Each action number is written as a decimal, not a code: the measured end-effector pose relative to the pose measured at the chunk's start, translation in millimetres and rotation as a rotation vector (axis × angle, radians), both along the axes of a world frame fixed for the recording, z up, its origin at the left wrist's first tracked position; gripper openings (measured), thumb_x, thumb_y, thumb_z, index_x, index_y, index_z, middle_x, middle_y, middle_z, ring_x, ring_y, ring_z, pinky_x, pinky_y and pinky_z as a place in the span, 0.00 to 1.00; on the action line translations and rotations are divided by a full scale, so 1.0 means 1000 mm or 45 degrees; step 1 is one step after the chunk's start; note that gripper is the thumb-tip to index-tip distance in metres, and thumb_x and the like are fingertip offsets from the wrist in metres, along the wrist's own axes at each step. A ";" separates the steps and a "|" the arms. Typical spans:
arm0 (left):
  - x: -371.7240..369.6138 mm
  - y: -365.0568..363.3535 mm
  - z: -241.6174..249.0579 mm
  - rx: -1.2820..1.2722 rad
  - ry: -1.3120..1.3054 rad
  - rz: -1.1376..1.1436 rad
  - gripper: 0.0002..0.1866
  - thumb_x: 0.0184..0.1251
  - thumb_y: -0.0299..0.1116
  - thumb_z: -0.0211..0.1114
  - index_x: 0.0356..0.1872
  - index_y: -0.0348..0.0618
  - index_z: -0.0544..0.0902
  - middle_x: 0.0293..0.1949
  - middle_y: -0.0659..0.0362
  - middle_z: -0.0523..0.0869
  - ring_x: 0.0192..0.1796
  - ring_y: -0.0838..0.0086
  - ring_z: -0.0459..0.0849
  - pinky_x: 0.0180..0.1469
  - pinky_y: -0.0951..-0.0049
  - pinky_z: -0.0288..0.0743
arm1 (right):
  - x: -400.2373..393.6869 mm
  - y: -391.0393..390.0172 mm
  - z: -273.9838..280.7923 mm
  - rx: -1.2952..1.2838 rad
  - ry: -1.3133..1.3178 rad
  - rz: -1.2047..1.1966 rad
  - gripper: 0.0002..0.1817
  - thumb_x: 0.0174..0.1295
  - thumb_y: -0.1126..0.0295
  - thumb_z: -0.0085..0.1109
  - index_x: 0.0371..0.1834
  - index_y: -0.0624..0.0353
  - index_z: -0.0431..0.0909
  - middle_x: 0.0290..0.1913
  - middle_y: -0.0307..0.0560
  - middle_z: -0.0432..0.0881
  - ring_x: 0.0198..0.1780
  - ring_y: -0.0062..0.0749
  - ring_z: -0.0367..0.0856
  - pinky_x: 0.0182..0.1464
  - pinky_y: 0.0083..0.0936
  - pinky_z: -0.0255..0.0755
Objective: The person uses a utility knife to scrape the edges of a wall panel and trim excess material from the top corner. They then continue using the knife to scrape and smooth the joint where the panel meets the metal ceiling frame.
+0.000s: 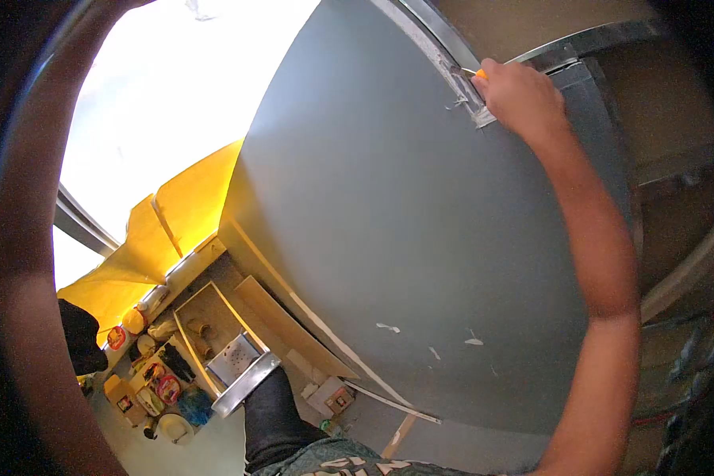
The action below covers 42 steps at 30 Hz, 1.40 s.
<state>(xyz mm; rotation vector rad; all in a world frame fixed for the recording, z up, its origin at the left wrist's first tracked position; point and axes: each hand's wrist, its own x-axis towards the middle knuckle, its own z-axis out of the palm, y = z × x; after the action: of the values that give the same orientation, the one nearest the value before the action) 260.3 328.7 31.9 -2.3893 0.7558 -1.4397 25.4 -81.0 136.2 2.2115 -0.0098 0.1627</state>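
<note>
High on the grey wall [404,198], my right hand [520,97] is closed around a small orange-handled tool [481,74]. A thin metal end of the tool reaches left from the fist, right at the rough white strip [432,51] along the panel's upper edge. Loose white flakes cling at the strip's lower corner, and a metal channel [444,32] runs beside it. Most of the tool is hidden by my fingers. My left arm rises, blurred, along the left side, and its hand is out of the frame.
Below me stands a stepladder with yellow rails and a metal top [246,385], my leg against it. Jars, boxes and bags crowd the floor at lower left near a cardboard box [124,397]. Yellow sheeting [194,198] hangs under the bright window. White patches [474,342] mark the lower wall.
</note>
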 end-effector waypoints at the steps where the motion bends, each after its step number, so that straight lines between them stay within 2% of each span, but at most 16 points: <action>1: 0.003 0.000 0.000 -0.002 -0.002 -0.002 0.39 0.67 0.62 0.68 0.70 0.45 0.76 0.75 0.52 0.72 0.83 0.60 0.60 0.89 0.51 0.43 | 0.002 -0.002 0.000 -0.003 0.006 0.014 0.19 0.76 0.53 0.55 0.47 0.58 0.86 0.42 0.61 0.90 0.47 0.59 0.90 0.51 0.54 0.83; 5: 0.015 0.007 -0.005 0.060 -0.076 0.051 0.40 0.69 0.67 0.63 0.70 0.46 0.76 0.76 0.52 0.71 0.83 0.61 0.59 0.89 0.52 0.42 | 0.004 -0.010 -0.002 0.011 -0.004 0.008 0.20 0.77 0.53 0.54 0.48 0.59 0.86 0.41 0.60 0.90 0.45 0.59 0.91 0.50 0.53 0.83; 7: 0.014 0.003 0.000 0.069 -0.073 0.051 0.41 0.70 0.68 0.62 0.70 0.46 0.76 0.76 0.53 0.71 0.84 0.61 0.59 0.89 0.52 0.42 | -0.001 -0.007 -0.003 -0.005 0.048 -0.074 0.20 0.80 0.51 0.49 0.51 0.57 0.80 0.41 0.62 0.88 0.47 0.63 0.88 0.50 0.58 0.81; 9: 0.010 0.003 0.003 0.076 0.090 0.139 0.41 0.71 0.69 0.61 0.71 0.47 0.75 0.78 0.54 0.70 0.84 0.62 0.58 0.89 0.53 0.41 | -0.007 -0.015 -0.005 0.002 0.038 -0.089 0.20 0.80 0.51 0.49 0.51 0.57 0.80 0.41 0.62 0.88 0.46 0.63 0.88 0.50 0.58 0.81; 10: 0.002 0.001 -0.002 0.113 -0.057 0.183 0.41 0.72 0.68 0.60 0.73 0.47 0.75 0.79 0.56 0.69 0.84 0.62 0.58 0.89 0.54 0.40 | -0.009 -0.018 -0.007 0.016 0.031 -0.096 0.20 0.80 0.51 0.49 0.51 0.57 0.79 0.41 0.62 0.88 0.45 0.64 0.88 0.49 0.58 0.81; 13: 0.006 0.006 -0.001 0.093 -0.043 0.071 0.41 0.72 0.69 0.60 0.73 0.48 0.74 0.79 0.56 0.69 0.84 0.63 0.57 0.89 0.54 0.40 | -0.030 -0.013 -0.008 0.065 0.013 -0.178 0.20 0.77 0.52 0.52 0.50 0.57 0.84 0.42 0.61 0.89 0.48 0.60 0.90 0.52 0.56 0.82; 17: 0.008 0.004 0.000 0.067 -0.014 0.056 0.39 0.71 0.66 0.62 0.72 0.47 0.76 0.78 0.55 0.70 0.84 0.62 0.58 0.89 0.54 0.40 | -0.044 -0.023 -0.003 0.087 0.004 -0.215 0.20 0.77 0.52 0.52 0.52 0.57 0.82 0.43 0.61 0.89 0.48 0.61 0.89 0.52 0.57 0.82; 20: 0.011 0.007 0.001 0.007 0.020 -0.042 0.37 0.68 0.62 0.65 0.70 0.46 0.77 0.76 0.52 0.71 0.83 0.60 0.60 0.89 0.52 0.41 | -0.033 -0.018 0.006 0.056 0.038 -0.206 0.20 0.78 0.50 0.51 0.51 0.57 0.80 0.42 0.63 0.88 0.45 0.66 0.88 0.49 0.60 0.80; 23: 0.014 0.009 0.001 0.033 -0.033 -0.058 0.38 0.68 0.63 0.64 0.70 0.46 0.77 0.76 0.51 0.72 0.83 0.60 0.60 0.89 0.52 0.41 | -0.017 -0.011 0.014 0.175 -0.068 -0.151 0.19 0.77 0.50 0.52 0.51 0.55 0.81 0.43 0.62 0.88 0.47 0.66 0.87 0.50 0.59 0.80; 25: 0.013 0.005 0.002 0.028 -0.028 -0.037 0.38 0.68 0.63 0.65 0.70 0.46 0.77 0.76 0.52 0.72 0.83 0.60 0.60 0.89 0.52 0.41 | -0.009 -0.005 0.014 0.112 -0.060 -0.032 0.19 0.77 0.50 0.52 0.50 0.55 0.81 0.42 0.62 0.88 0.46 0.65 0.88 0.50 0.58 0.81; 28: 0.011 0.004 -0.001 0.006 -0.002 0.009 0.39 0.67 0.63 0.66 0.70 0.46 0.77 0.76 0.53 0.71 0.84 0.60 0.59 0.89 0.51 0.41 | -0.001 0.000 0.010 0.097 -0.046 -0.014 0.21 0.74 0.49 0.58 0.49 0.58 0.85 0.43 0.61 0.89 0.48 0.60 0.89 0.51 0.55 0.83; 32: 0.012 0.005 0.000 0.019 -0.013 0.008 0.39 0.66 0.64 0.66 0.70 0.47 0.77 0.76 0.53 0.71 0.84 0.60 0.59 0.89 0.51 0.40 | 0.011 -0.013 0.010 0.090 -0.028 0.028 0.21 0.74 0.50 0.58 0.47 0.57 0.86 0.42 0.60 0.90 0.47 0.60 0.89 0.51 0.54 0.83; 34: 0.010 0.004 0.000 0.012 -0.019 0.007 0.39 0.66 0.64 0.66 0.69 0.47 0.77 0.76 0.53 0.72 0.83 0.60 0.59 0.89 0.51 0.41 | 0.014 -0.014 0.011 0.088 0.030 0.015 0.20 0.77 0.50 0.53 0.49 0.56 0.82 0.42 0.61 0.89 0.47 0.63 0.88 0.49 0.58 0.81; 42: -0.002 0.001 0.001 0.015 -0.022 0.014 0.39 0.66 0.64 0.67 0.68 0.46 0.78 0.75 0.53 0.73 0.83 0.59 0.60 0.89 0.51 0.43 | 0.008 -0.014 0.000 0.065 0.013 -0.021 0.21 0.78 0.50 0.51 0.51 0.57 0.82 0.41 0.61 0.89 0.47 0.63 0.88 0.51 0.57 0.81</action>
<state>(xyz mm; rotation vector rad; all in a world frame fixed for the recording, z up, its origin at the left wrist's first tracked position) 258.1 329.7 32.5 -2.3656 0.7440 -1.4454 33.3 -94.8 136.1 2.2623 -0.0266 0.1431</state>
